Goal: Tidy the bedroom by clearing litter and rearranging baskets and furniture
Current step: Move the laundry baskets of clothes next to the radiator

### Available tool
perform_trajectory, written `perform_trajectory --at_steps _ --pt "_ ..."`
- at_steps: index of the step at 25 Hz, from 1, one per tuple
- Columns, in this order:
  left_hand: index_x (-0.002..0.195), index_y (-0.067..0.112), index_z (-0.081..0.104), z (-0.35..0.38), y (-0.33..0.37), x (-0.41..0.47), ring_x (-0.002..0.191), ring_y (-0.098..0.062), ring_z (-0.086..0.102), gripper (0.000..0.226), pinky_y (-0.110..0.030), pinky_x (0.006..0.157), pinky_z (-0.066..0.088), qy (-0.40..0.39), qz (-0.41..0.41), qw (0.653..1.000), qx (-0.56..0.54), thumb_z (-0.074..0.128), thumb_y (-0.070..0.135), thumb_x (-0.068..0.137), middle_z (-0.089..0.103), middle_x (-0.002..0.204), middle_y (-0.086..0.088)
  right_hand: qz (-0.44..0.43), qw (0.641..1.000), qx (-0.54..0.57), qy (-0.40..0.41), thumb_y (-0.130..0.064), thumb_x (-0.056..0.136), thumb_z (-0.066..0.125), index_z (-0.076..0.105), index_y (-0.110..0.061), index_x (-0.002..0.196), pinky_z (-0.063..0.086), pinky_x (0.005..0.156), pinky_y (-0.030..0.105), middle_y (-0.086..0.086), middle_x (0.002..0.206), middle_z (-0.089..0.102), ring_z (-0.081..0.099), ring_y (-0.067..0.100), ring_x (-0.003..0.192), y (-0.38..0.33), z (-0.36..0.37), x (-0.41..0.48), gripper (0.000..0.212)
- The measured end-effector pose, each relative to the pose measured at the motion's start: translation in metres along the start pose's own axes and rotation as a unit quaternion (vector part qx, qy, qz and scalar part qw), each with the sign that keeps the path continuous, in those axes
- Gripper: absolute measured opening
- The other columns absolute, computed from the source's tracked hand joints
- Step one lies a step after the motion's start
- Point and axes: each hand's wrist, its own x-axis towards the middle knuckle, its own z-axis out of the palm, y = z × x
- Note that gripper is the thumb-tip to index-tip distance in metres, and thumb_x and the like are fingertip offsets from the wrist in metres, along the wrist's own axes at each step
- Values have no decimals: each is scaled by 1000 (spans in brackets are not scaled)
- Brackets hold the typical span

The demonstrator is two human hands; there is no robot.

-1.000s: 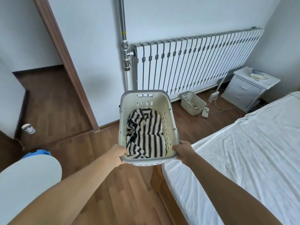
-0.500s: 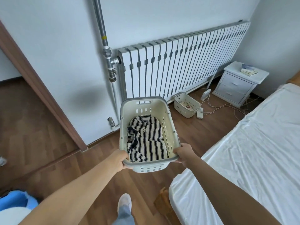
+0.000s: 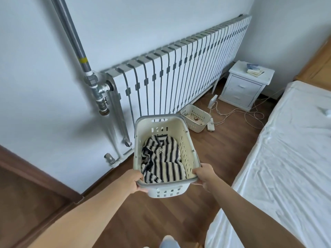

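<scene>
Soft, even daylight; faint wall shadows, mild blur, wide-angle bending at the edges.

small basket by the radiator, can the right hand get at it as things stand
Probably not: the right hand grips the laundry basket, as does the left hand, and the small basket sits on the floor beyond it.

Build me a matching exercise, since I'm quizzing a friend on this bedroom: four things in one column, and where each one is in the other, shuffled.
Things:
1. striped garment
2. small basket
3. books
4. large basket

Places:
A. on the nightstand
B. gripped by the left hand and right hand, off the floor
C. on the floor by the radiator
D. inside the large basket

Pairs: 1-D, 2-C, 3-A, 4-B
</scene>
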Motion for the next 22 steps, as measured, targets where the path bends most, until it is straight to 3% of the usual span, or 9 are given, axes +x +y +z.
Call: perform_trajectory --at_steps 3,6,11,14,18,22 --pt "98 0 46 26 34 17 92 -40 59 18 -39 79 57 -1 -3 1000 20 46 -15 87 43 85 -18 9 1000 8 24 10 84 53 58 -1 92 60 73 47 20 102 64 70 36 88 -18 -11 27 15" --pt "93 -2 47 63 76 33 102 -45 60 14 -38 72 56 -19 -10 998 58 44 -15 87 45 88 -22 20 999 23 42 10 83 53 59 0 95 60 73 48 20 101 64 69 36 86 -41 -30 64 16" --pt "125 -6 42 143 150 61 109 -49 58 37 -37 70 56 -43 -20 993 110 43 -14 89 48 115 -28 33 997 41 58 9 82 53 60 0 103 60 73 48 21 108 64 68 37 92 -89 -75 137 24" --pt "131 -4 40 193 194 70 109 -51 57 43 -41 76 57 -45 -13 991 129 44 -14 89 45 124 -29 39 995 56 78 9 83 54 59 0 105 60 74 49 20 106 65 68 36 91 -124 -110 175 25" --pt "128 -2 44 253 241 79 107 -48 59 41 -30 47 55 -43 -9 988 149 43 -13 89 46 129 -26 33 992 73 100 9 85 53 57 -3 101 59 77 49 17 103 64 67 35 93 -164 -150 218 20" --pt "126 -3 46 306 276 95 109 -45 60 39 -29 42 53 -52 -9 987 150 43 -14 89 47 130 -24 35 990 82 105 7 87 53 56 -5 101 59 78 48 15 102 64 67 33 93 -190 -182 263 19"
